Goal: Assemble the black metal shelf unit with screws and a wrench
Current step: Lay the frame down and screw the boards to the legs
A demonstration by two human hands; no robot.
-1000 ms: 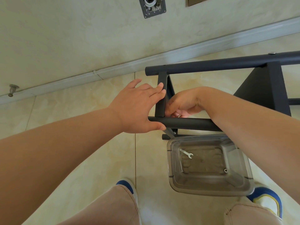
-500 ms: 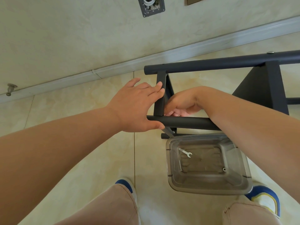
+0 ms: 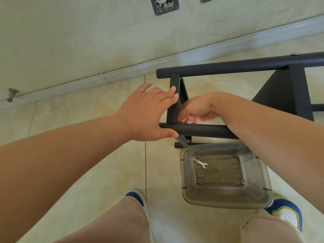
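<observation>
head view: shelf frame's (image 3: pixel 201 129) near tube runs left-right, left hand (image 3: pixel 149 113) steadying.

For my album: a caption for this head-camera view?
Left hand steadies the black shelf frame while the right hand works inside; wrench waits in the plastic tub.

Both hands reach forward: left hand (image 3: pixel 149 111) fingers straight, right hand (image 3: pixel 196 109) curled inward.
</observation>
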